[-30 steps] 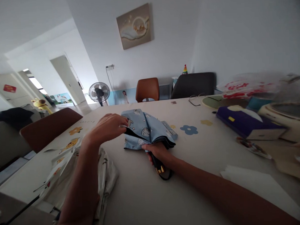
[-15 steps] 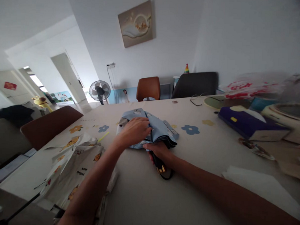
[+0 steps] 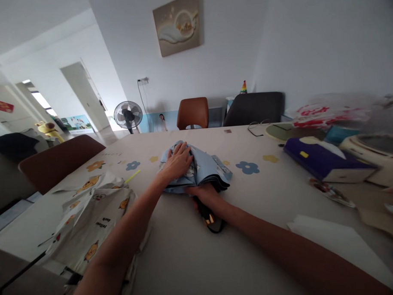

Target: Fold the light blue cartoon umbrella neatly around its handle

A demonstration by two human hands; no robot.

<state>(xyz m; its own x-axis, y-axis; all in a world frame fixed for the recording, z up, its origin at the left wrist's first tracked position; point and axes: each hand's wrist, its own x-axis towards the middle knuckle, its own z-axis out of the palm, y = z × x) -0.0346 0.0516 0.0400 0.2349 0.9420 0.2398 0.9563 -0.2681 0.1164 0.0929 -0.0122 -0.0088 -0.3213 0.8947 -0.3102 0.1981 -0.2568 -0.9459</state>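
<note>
A folding umbrella with light blue cartoon-printed fabric lies on the table in front of me. My left hand rests flat on top of the bunched fabric, fingers stretched out and pressing it down. My right hand is wrapped round the umbrella's black handle, which has a yellow mark and a black wrist loop. The canopy is gathered loosely around the shaft.
A white printed umbrella lies at the left. A dark blue tissue box, glasses, a round pot and white paper sit to the right. Chairs stand around the table; a fan stands behind.
My left hand let go of the fabric's left edge, moved right over the canopy and now lies flat on it. My right hand stayed on the handle.
</note>
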